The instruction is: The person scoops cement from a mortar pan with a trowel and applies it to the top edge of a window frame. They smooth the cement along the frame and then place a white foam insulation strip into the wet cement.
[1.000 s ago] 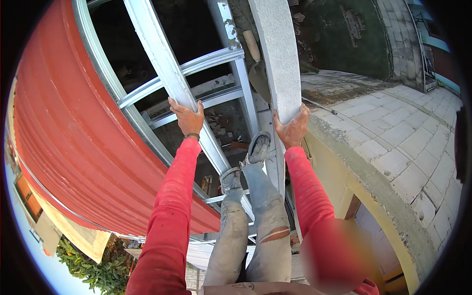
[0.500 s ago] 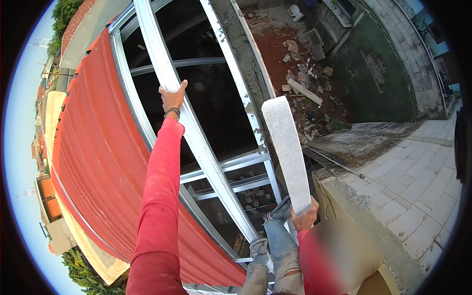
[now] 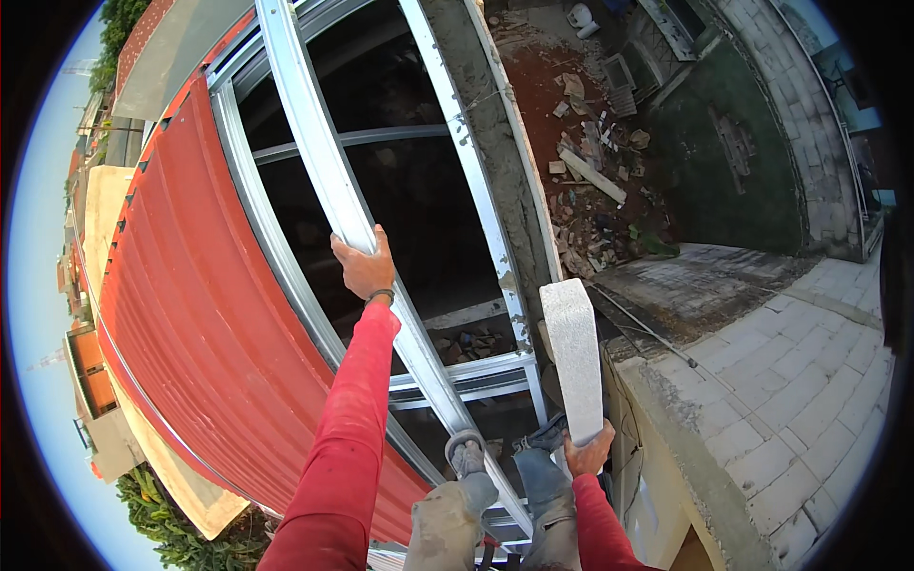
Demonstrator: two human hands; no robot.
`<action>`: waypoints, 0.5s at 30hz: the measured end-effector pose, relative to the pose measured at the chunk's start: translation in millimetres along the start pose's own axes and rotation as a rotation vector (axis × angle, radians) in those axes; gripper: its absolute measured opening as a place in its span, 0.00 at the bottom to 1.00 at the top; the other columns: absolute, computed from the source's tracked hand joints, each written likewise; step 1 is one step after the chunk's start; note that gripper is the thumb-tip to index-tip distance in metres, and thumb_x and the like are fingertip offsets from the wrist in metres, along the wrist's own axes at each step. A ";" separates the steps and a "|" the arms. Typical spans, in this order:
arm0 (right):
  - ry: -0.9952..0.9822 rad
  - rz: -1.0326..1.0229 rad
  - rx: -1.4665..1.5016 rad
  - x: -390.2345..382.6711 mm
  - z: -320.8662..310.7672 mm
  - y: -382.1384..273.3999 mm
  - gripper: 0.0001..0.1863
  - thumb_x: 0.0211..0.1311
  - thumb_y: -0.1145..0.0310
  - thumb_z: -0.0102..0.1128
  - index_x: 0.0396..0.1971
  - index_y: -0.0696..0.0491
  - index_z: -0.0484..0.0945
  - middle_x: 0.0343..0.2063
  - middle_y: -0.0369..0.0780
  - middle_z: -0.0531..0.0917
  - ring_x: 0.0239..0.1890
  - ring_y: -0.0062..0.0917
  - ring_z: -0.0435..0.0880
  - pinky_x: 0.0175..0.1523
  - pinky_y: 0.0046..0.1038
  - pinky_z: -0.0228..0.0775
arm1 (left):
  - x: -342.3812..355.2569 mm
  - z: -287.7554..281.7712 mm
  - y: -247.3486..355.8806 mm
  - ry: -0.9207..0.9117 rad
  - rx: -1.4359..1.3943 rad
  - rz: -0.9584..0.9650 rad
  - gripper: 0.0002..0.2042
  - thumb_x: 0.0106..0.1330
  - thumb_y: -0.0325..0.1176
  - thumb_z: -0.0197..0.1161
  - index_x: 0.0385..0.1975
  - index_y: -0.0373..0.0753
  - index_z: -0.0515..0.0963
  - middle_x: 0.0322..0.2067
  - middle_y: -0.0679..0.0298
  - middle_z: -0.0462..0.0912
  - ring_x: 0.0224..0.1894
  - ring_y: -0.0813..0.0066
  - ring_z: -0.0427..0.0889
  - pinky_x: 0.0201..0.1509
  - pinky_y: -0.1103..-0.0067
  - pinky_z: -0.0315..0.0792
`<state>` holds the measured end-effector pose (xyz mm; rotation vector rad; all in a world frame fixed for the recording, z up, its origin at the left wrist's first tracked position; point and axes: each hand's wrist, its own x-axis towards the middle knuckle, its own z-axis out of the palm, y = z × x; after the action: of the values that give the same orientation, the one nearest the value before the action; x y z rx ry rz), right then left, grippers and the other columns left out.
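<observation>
Left hand (image 3: pixel 365 268) gripping a long steel rail (image 3: pixel 314 143), fingers wrapped over its upper edge, arm in a red sleeve (image 3: pixel 347 447) stretching up from the lower edge. Rail running diagonally from the top of the view down past the feet, lying across the open roof frame (image 3: pixel 476 190). Right hand (image 3: pixel 588 452) closing around the lower end of a pale grey slab (image 3: pixel 574 357), holding it upright and slightly tilted, just right of the rail and beside the concrete wall top (image 3: pixel 695 447). Grey shoes (image 3: pixel 466 455) resting on the frame's cross-members between the two hands. Red corrugated roofing (image 3: pixel 181 333) curving along the left of the frame. Rubble (image 3: pixel 590 162) lying on the ground well below, beyond the frame; paved terrace (image 3: pixel 790 362) spreading to the right.
</observation>
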<state>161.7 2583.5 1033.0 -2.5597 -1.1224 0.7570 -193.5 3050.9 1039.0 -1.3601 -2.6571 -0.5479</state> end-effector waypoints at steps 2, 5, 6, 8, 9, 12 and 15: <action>0.036 -0.047 0.047 12.6 -1.8 -28.1 0.50 0.42 0.63 0.85 0.64 0.61 0.64 0.57 0.54 0.73 0.62 0.54 0.73 0.69 0.49 0.66 | -0.2 2.5 1.6 -0.017 -0.010 0.011 0.44 0.66 0.60 0.67 0.70 0.32 0.62 0.59 0.46 0.80 0.48 0.43 0.89 0.50 0.58 0.86; 0.029 0.004 0.043 24.4 -2.2 -57.3 0.49 0.39 0.69 0.85 0.63 0.60 0.65 0.59 0.55 0.73 0.64 0.55 0.72 0.70 0.49 0.65 | 0.4 3.7 2.8 -0.025 -0.022 0.000 0.43 0.66 0.60 0.67 0.70 0.32 0.61 0.60 0.44 0.79 0.50 0.40 0.88 0.53 0.56 0.84; 0.033 0.027 0.044 24.9 -0.5 -60.5 0.49 0.38 0.70 0.85 0.63 0.59 0.65 0.59 0.55 0.73 0.64 0.55 0.72 0.70 0.49 0.65 | 1.3 5.4 3.9 -0.014 -0.025 0.008 0.43 0.66 0.59 0.67 0.70 0.32 0.61 0.60 0.43 0.79 0.51 0.40 0.87 0.54 0.56 0.84; 0.041 0.037 0.042 23.5 -1.5 -60.3 0.50 0.36 0.73 0.85 0.63 0.58 0.65 0.59 0.54 0.74 0.63 0.54 0.73 0.69 0.48 0.66 | -1.3 2.6 5.8 -0.065 -0.030 -0.032 0.44 0.66 0.60 0.67 0.71 0.32 0.60 0.60 0.43 0.79 0.51 0.39 0.87 0.54 0.55 0.83; 0.035 0.052 0.041 24.3 -3.0 -62.7 0.50 0.36 0.73 0.85 0.63 0.58 0.66 0.58 0.54 0.74 0.63 0.54 0.73 0.69 0.48 0.66 | -1.0 0.4 7.5 -0.087 -0.032 -0.050 0.45 0.66 0.60 0.67 0.71 0.32 0.59 0.60 0.42 0.79 0.51 0.39 0.87 0.55 0.54 0.82; 0.015 0.101 0.037 27.3 -6.0 -64.8 0.48 0.35 0.73 0.85 0.61 0.58 0.67 0.56 0.53 0.75 0.61 0.54 0.74 0.67 0.48 0.67 | -1.6 -1.8 4.2 -0.098 -0.039 -0.054 0.45 0.66 0.60 0.67 0.72 0.32 0.59 0.60 0.42 0.78 0.52 0.38 0.86 0.55 0.53 0.82; -0.008 0.153 0.016 30.6 -7.6 -67.4 0.46 0.35 0.73 0.85 0.59 0.58 0.68 0.54 0.51 0.76 0.59 0.54 0.75 0.65 0.48 0.68 | 3.3 8.7 -1.3 -0.063 -0.041 -0.021 0.45 0.65 0.60 0.68 0.71 0.32 0.60 0.61 0.42 0.78 0.54 0.38 0.85 0.56 0.54 0.81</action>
<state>142.1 2651.4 1056.2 -2.6541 -0.9266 0.8087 -195.9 3055.8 1031.4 -1.3836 -2.7277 -0.5741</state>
